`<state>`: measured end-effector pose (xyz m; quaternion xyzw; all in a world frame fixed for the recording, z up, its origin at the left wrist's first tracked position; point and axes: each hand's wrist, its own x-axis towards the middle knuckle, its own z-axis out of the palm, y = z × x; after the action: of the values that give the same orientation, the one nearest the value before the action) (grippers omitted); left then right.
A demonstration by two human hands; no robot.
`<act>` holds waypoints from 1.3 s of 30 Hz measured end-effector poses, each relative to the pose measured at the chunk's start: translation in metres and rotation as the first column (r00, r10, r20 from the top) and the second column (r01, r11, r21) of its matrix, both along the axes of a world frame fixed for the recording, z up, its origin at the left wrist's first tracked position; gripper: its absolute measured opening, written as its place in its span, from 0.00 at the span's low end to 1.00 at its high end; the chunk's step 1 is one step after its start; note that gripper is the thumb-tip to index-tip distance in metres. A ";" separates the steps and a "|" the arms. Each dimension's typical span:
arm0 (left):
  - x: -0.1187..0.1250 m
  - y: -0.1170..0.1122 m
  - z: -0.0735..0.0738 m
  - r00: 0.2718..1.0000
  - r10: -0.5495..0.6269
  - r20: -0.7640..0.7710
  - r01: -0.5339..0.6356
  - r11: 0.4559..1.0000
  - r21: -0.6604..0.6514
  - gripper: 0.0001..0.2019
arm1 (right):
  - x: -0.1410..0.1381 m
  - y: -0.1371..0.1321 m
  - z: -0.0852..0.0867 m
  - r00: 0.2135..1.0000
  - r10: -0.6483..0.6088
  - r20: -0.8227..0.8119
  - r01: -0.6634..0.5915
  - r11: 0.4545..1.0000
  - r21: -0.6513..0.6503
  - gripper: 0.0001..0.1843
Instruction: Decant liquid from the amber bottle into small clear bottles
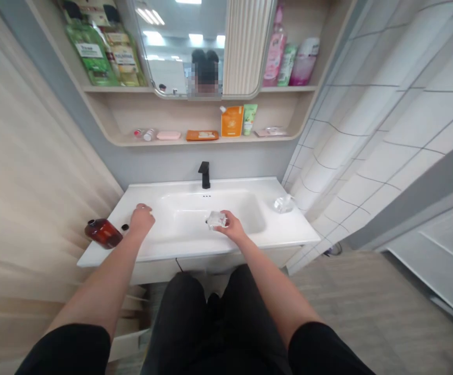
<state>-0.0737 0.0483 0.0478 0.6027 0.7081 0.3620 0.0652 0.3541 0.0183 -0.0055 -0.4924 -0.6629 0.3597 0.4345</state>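
Glass [216, 220] gripped in our right hand [232, 227] over the sink [292, 229], our left hand [141, 221] curled on the rim near the bottle [102, 232], grip unclear.

Finding open room over the basin [250, 216], to the right of the right hand [232, 226] and behind both hands. Meeting the faucet [204, 174] standing upright at the middle of the back rim. Passing freely between the left hand [141, 219] and the glass [216, 220] held over the basin's front. Running into a bottle [102, 232] lying at the left front corner of the counter [300, 234], with a small cap [125, 227] just beside it, near the left hand. Skirting a clear object [283, 204] sitting on the right side, close to the tiled wall [347, 156]. Being hemmed in by a panel [35, 182] on the left. Keeping clear air between faucet and shelf [152, 141] above.
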 end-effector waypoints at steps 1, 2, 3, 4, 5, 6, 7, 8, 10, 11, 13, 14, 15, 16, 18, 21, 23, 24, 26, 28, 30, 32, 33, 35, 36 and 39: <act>0.012 -0.003 0.002 1.000 -0.015 -0.002 0.015 0.999 0.028 0.07 | 0.000 0.000 0.000 1.000 -0.003 0.011 0.003 1.000 -0.001 0.40; 0.027 -0.006 0.005 0.999 -0.035 -0.001 0.035 0.998 0.053 0.10 | 0.000 -0.001 0.001 1.000 -0.003 0.017 0.003 1.000 -0.005 0.41; 0.043 -0.010 0.008 0.997 -0.072 0.021 0.070 0.994 0.090 0.12 | -0.001 -0.001 0.001 1.000 0.000 0.020 0.000 1.000 -0.008 0.41; 0.062 -0.014 0.013 0.990 -0.124 0.071 0.113 0.984 0.137 0.13 | -0.001 -0.001 0.002 1.000 0.006 0.021 -0.006 1.000 -0.008 0.41; 0.081 -0.019 0.017 0.974 -0.185 0.131 0.161 0.972 0.173 0.13 | -0.001 -0.001 0.002 1.000 0.013 0.021 -0.013 1.000 -0.005 0.41; 0.099 -0.024 0.022 0.947 -0.261 0.186 0.228 0.957 0.179 0.14 | -0.001 -0.001 0.002 1.000 0.020 0.023 -0.020 1.000 0.000 0.40; 0.117 -0.029 0.028 0.911 -0.334 0.240 0.302 0.940 0.160 0.17 | -0.001 -0.001 0.002 0.999 0.028 0.027 -0.028 1.000 0.005 0.40; 0.133 -0.033 0.033 0.873 -0.388 0.297 0.361 0.922 0.142 0.20 | -0.001 -0.002 0.002 0.999 0.035 0.032 -0.035 0.999 0.007 0.40; 0.158 -0.040 0.044 0.821 -0.460 0.338 0.452 0.886 0.107 0.21 | -0.001 -0.002 0.002 0.998 0.041 0.047 -0.042 0.999 0.010 0.40; 0.166 -0.042 0.049 0.815 -0.478 0.327 0.476 0.875 0.092 0.20 | -0.001 -0.002 0.002 0.997 0.042 0.057 -0.043 0.999 0.014 0.40; 0.175 -0.043 0.058 0.834 -0.491 0.253 0.491 0.869 0.069 0.16 | -0.001 -0.003 0.003 0.996 0.042 0.080 -0.045 0.999 0.028 0.39; 0.177 -0.043 0.061 0.847 -0.490 0.206 0.489 0.870 0.059 0.14 | -0.001 -0.003 0.003 0.995 0.042 0.091 -0.046 0.998 0.039 0.39; 0.177 -0.042 0.064 0.858 -0.487 0.163 0.486 0.872 0.048 0.14 | -0.001 -0.004 0.003 0.994 0.042 0.097 -0.047 0.998 0.049 0.39; 0.176 -0.041 0.066 0.866 -0.483 0.127 0.483 0.875 0.035 0.13 | -0.001 -0.004 0.003 0.994 0.044 0.096 -0.049 0.997 0.054 0.39; 0.175 -0.040 0.069 0.872 -0.483 0.075 0.485 0.875 -0.002 0.12 | -0.001 -0.004 0.004 0.995 0.052 0.081 -0.056 0.997 0.057 0.38; 0.177 -0.038 0.073 0.870 -0.494 -0.007 0.493 0.868 -0.053 0.12 | 0.000 -0.005 0.004 0.996 0.058 0.062 -0.061 0.997 0.052 0.39; 0.182 -0.037 0.077 0.850 -0.519 -0.090 0.511 0.854 -0.100 0.12 | -0.001 -0.005 0.005 0.996 0.061 0.067 -0.065 0.996 0.058 0.39; 0.185 -0.036 0.079 0.832 -0.539 -0.134 0.524 0.841 -0.133 0.11 | -0.001 -0.005 0.005 0.995 0.064 0.076 -0.069 0.996 0.062 0.39; 0.193 -0.032 0.083 0.787 -0.579 -0.214 0.542 0.814 -0.207 0.11 | -0.001 -0.005 0.005 0.993 0.069 0.098 -0.075 0.995 0.067 0.39; 0.203 -0.029 0.085 0.751 -0.600 -0.276 0.537 0.798 -0.273 0.12 | -0.002 -0.006 0.005 0.990 0.068 0.125 -0.076 0.995 0.065 0.40; 0.213 -0.025 0.083 0.727 -0.606 -0.322 0.506 0.791 -0.344 0.13 | -0.003 -0.006 0.005 0.987 0.070 0.148 -0.080 0.995 0.067 0.40; 0.221 -0.023 0.080 0.712 -0.605 -0.356 0.461 0.786 -0.411 0.14 | -0.003 -0.006 0.005 0.983 0.078 0.169 -0.092 0.993 0.077 0.40; 0.223 -0.022 0.078 0.708 -0.602 -0.368 0.440 0.784 -0.437 0.15 | -0.002 -0.006 0.005 0.981 0.079 0.176 -0.094 0.992 0.081 0.40; 0.226 -0.021 0.077 0.700 -0.604 -0.381 0.418 0.779 -0.468 0.16 | -0.002 -0.006 0.004 0.980 0.080 0.180 -0.096 0.992 0.084 0.41; 0.226 -0.020 0.077 0.694 -0.612 -0.380 0.420 0.772 -0.477 0.16 | -0.002 -0.006 0.004 0.981 0.077 0.177 -0.093 0.992 0.085 0.41; 0.223 -0.020 0.081 0.681 -0.632 -0.370 0.432 0.754 -0.494 0.15 | -0.002 -0.005 0.003 0.983 0.086 0.161 -0.102 0.991 0.089 0.41</act>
<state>0.1495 0.0284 0.1284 0.8356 0.5420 0.0117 0.0888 0.3524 0.0137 -0.0024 -0.4655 -0.7341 0.3076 0.3871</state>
